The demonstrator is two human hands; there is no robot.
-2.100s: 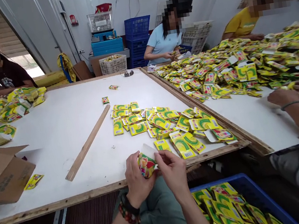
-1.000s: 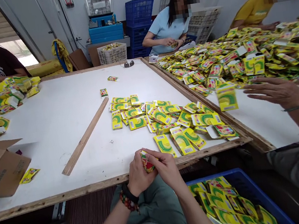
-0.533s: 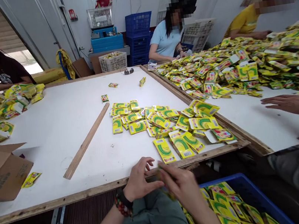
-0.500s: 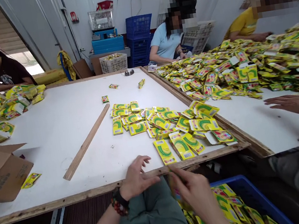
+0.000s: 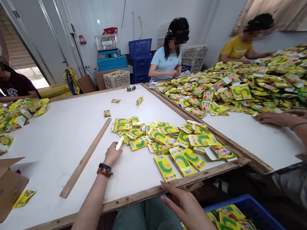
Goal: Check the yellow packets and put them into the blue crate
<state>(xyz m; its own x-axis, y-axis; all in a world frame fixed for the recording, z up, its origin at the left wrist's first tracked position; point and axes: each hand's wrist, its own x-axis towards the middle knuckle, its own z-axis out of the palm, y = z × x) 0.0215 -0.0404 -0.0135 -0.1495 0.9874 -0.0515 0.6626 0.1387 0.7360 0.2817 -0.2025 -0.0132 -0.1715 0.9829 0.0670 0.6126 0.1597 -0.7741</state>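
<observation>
My left hand (image 5: 112, 154) reaches over the white table (image 5: 84, 117) and grips a small yellow box (image 5: 119, 143), its pale narrow side facing up, at the left edge of a loose group of yellow-green boxes (image 5: 139, 143). My right hand (image 5: 184, 206) is by the table's wooden front edge, thumb and fingers apart, holding nothing. Just beyond it a yellow box (image 5: 165, 167) lies flat near the edge. Below and right of that hand, a blue crate (image 5: 259, 206) holds many similar boxes.
A wooden strip (image 5: 86, 157) lies diagonally left of the boxes. A cardboard carton (image 5: 3, 191) stands at the left. Beyond a wooden divider (image 5: 210, 127), a large heap of packets (image 5: 253, 84) covers the right table. Another person's hands (image 5: 281, 118) rest there; three people sit around.
My left hand has moved forward from the table edge and taken hold of a box. My right hand has shifted slightly down and left, its fingers spread. The view has tilted up a little.
</observation>
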